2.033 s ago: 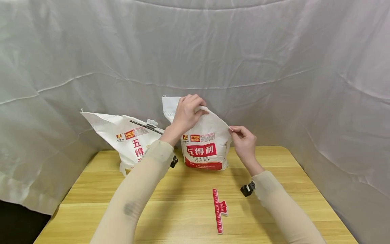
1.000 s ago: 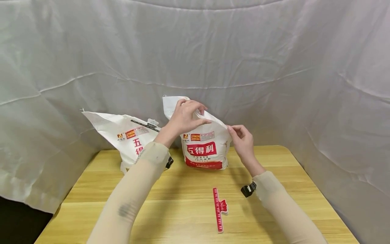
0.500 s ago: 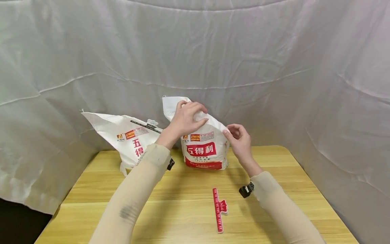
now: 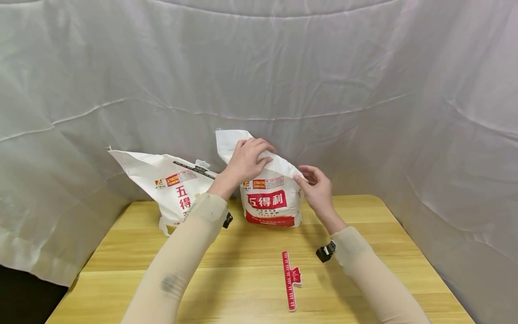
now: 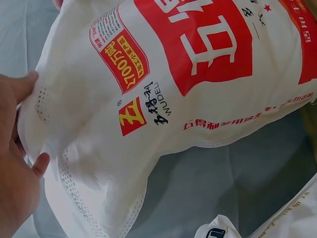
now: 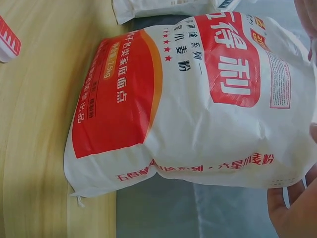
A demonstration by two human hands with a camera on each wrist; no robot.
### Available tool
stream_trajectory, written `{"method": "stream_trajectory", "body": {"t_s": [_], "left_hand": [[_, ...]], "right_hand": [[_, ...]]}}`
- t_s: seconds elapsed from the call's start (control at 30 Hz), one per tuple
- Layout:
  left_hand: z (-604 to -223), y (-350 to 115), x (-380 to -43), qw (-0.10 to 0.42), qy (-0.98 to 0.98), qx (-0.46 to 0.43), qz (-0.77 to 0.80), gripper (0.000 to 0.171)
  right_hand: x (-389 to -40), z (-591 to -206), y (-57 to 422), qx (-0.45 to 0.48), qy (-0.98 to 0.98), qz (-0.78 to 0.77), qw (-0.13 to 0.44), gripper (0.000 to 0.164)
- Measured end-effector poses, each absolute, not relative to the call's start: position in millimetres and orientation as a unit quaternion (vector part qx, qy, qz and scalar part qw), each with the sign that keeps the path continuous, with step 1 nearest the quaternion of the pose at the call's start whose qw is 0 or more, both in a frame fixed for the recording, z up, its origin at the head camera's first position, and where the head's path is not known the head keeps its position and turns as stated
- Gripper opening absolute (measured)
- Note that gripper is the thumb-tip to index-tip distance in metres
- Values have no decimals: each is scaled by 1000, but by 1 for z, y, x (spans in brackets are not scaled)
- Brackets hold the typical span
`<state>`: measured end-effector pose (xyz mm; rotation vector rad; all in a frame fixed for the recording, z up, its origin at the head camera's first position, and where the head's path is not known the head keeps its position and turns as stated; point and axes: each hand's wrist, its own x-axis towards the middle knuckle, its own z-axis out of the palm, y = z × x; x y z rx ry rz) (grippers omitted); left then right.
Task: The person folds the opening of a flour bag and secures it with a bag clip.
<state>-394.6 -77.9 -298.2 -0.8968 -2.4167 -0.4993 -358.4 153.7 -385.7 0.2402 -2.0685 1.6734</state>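
Observation:
A white flour bag with red print [image 4: 267, 199] stands at the back of the table. My left hand [image 4: 247, 159] grips its top edge near the middle, fingers over the back and thumb in front. At the bag's upper right corner, my right hand [image 4: 318, 188] pinches the edge between thumb and fingers. Between the hands the top is folded forward, and its dotted band shows on the front. The upper left corner [image 4: 232, 140] sticks up. In the left wrist view, the left thumb and fingers [image 5: 29, 87] hold the crumpled top.
A second flour bag [image 4: 167, 191] leans at the left, its top closed by a black sealing clip [image 4: 194, 168]; my left forearm partly covers it. A red sealing clip [image 4: 289, 281] lies on the wooden table [image 4: 251, 270] in front. Grey cloth hangs behind.
The bag's top edge has been folded forward and down. My right hand has shifted slightly left and lower with the corner; my left hand loosened, then took the edge again.

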Motion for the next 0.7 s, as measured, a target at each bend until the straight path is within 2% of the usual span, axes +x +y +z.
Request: {"method": "stream_trajectory", "body": {"t_s": [0.33, 0.7], "left_hand": [[-301, -77, -397, 257, -879, -336, -220, 12], [-304, -76, -401, 267, -873, -339, -226, 6]], "right_hand": [[-357, -386, 155, 62, -755, 616, 217, 36], [-360, -385, 154, 53, -750, 626, 207, 27]]}}
